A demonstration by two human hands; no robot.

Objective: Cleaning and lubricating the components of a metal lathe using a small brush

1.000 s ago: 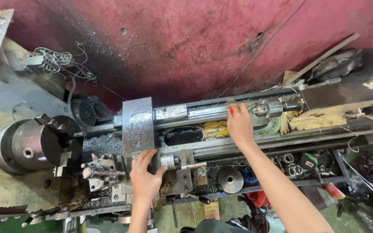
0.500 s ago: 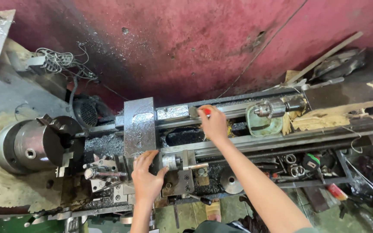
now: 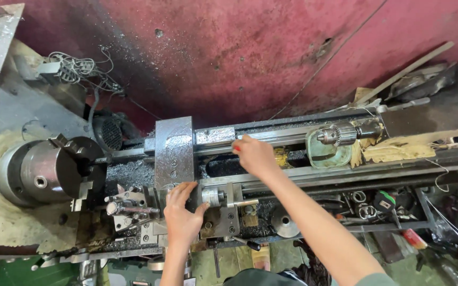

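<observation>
Item, metal lathe (image 3: 292, 159), lying left to right across the scene below a red wall (image 3: 250, 58): I am pressing my left hand (image 3: 182, 216) with fingers spread flat on the carriage (image 3: 173, 153), near side, just right of the tool post (image 3: 128, 207), gripping nothing. My right hand (image 3: 254, 154) is curling loosely over the far rail (image 3: 271, 139) of the bed, a small red thing at its fingertips that I cannot make out. Chuck (image 3: 46, 172) at far left, drill chuck (image 3: 337, 135) well to the right; I am judging it wisest keeping both palms low, steady, and clear of the chuck.
</observation>
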